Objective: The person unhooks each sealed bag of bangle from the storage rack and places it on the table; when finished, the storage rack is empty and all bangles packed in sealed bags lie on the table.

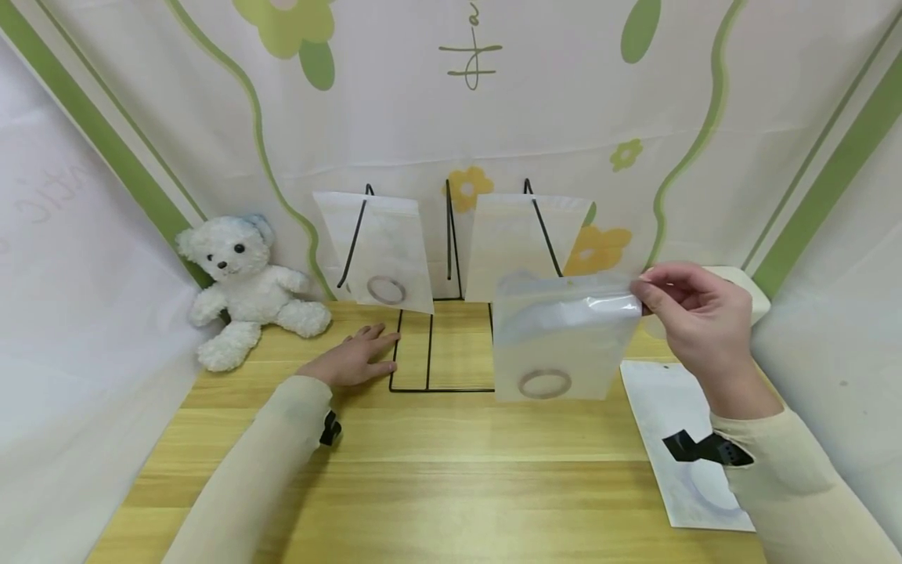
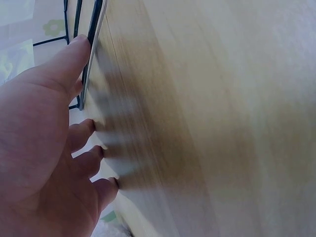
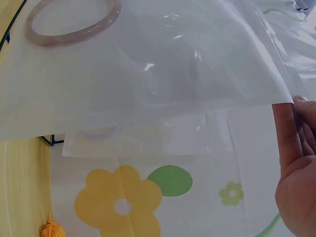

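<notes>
My right hand (image 1: 705, 313) pinches the upper right corner of a translucent zip bag (image 1: 557, 329) between thumb and fingers. A pinkish bangle (image 1: 545, 384) lies at the bottom of that bag, also showing in the right wrist view. My left hand (image 1: 359, 356) rests with spread fingers at the left side of a black wire rack (image 1: 427, 352); in the left wrist view its thumb touches the wire. On the rack, one bag (image 1: 395, 243) with a bangle stands at the left and another bag (image 1: 507, 235) at the right, partly hidden by the held one.
A white teddy bear (image 1: 247, 286) sits at the back left. Another bag (image 1: 676, 439) with a ring shape inside lies under my right forearm. Behind my right hand is a white rounded object (image 1: 747, 286). A small orange object (image 3: 53, 228) shows beside the wooden table (image 1: 451, 486). Printed cloth encloses the table.
</notes>
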Demonstrator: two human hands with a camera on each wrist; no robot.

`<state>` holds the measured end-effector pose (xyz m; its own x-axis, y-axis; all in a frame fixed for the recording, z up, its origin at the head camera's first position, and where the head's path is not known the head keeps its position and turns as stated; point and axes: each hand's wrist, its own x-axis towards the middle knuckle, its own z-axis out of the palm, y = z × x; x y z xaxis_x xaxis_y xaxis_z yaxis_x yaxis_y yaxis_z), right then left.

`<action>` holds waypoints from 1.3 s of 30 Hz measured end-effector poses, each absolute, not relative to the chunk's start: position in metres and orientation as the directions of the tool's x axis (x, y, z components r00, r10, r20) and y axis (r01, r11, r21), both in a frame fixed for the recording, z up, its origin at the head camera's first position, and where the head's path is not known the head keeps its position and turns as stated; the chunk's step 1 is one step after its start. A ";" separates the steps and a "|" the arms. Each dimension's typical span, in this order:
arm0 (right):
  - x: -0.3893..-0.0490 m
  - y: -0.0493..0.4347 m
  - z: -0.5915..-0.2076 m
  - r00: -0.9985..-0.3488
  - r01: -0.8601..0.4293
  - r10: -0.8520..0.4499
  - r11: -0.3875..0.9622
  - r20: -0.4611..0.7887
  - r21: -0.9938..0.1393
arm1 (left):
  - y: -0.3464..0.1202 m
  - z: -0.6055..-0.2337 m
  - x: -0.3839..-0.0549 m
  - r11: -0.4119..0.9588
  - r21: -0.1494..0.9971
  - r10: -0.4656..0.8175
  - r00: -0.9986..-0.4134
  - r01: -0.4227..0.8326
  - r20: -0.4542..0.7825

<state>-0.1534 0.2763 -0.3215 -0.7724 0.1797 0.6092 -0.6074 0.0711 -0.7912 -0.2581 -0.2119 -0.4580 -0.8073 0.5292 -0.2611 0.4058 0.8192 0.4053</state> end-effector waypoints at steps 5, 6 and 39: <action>-0.146 0.280 -0.323 -0.772 -0.610 0.171 0.068 0.612 -0.789 | -0.212 -0.457 -0.259 0.822 0.402 0.527 -0.808 0.404 -0.265; -0.144 0.281 -0.324 -0.776 -0.602 0.176 0.082 0.606 -0.795 | -0.212 -0.457 -0.259 0.822 0.402 0.527 -0.807 0.404 -0.266; -0.167 0.332 -0.396 -0.993 -0.086 0.057 0.222 0.101 -0.971 | -0.212 -0.457 -0.258 0.825 0.395 0.523 -0.809 0.403 -0.268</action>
<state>-0.1668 0.3319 -0.3956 -0.9933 0.0572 0.1008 -0.0858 0.2220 -0.9713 -0.2583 -0.2124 -0.4570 -0.8087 0.5235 -0.2683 0.4030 0.8253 0.3955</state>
